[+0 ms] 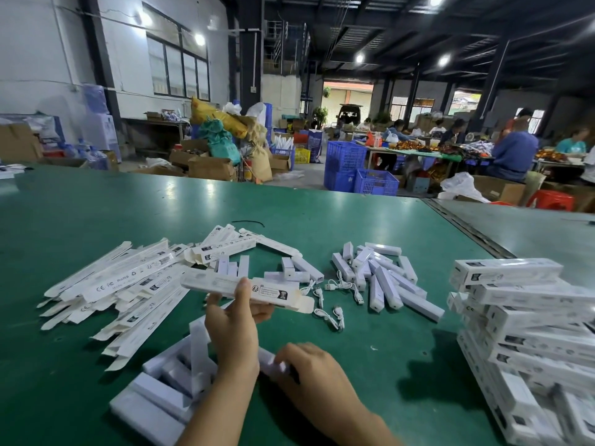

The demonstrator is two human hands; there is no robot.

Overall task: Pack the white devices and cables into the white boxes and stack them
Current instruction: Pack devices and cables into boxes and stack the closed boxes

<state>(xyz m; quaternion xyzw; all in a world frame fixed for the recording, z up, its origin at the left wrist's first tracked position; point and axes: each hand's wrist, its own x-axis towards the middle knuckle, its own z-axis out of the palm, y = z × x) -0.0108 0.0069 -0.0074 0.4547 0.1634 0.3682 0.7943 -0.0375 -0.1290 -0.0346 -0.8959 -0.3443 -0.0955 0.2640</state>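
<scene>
One white box (pixel 277 292) lies pinched between the left fingers (pixel 213 300).

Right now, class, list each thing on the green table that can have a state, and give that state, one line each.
Held box: end flap open, in left hand.
White device: gripped by right hand.
Flat boxes: unassembled, heaped.
Packed boxes: closed, stacked.
Cables: loose, unpacked.

Body parts in view: two hands and two forearms. Left hand (pixel 231 320): bare, forearm bare down to the lower frame edge. Right hand (pixel 309 365): bare, forearm likewise bare to the frame edge. Left thumb shows a short nail. Right fingertips are blurred, so nail detail cannot be determined.
</scene>
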